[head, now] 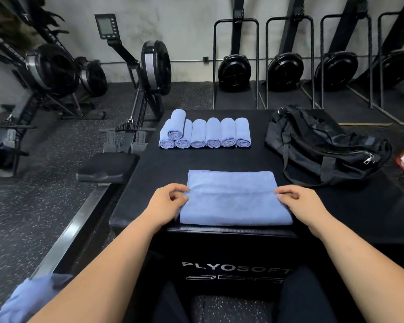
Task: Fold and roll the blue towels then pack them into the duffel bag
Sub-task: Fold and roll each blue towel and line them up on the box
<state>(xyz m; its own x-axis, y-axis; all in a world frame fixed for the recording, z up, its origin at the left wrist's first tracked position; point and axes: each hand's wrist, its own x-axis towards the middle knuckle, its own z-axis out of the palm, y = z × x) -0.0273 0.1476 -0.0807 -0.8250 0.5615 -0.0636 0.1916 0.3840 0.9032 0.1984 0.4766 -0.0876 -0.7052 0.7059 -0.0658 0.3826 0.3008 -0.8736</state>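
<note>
- Where it lies folded at the near edge of the box (219,162), the towel (233,201) is pinched by the left hand (170,199) at its left side and by the right hand (294,199) at its right.
- Rolls (205,134) line up behind.
- Bag (324,148) lies far right.

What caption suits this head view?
Left hand and right hand pinch a towel on the box; seven rolls and bag behind.

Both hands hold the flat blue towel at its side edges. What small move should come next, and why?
Probably fold it once more along the line between the hands. The left hand and right hand pinch the side edges of the flat towel about halfway, and it looks wider than the rolled towels behind it.
</note>
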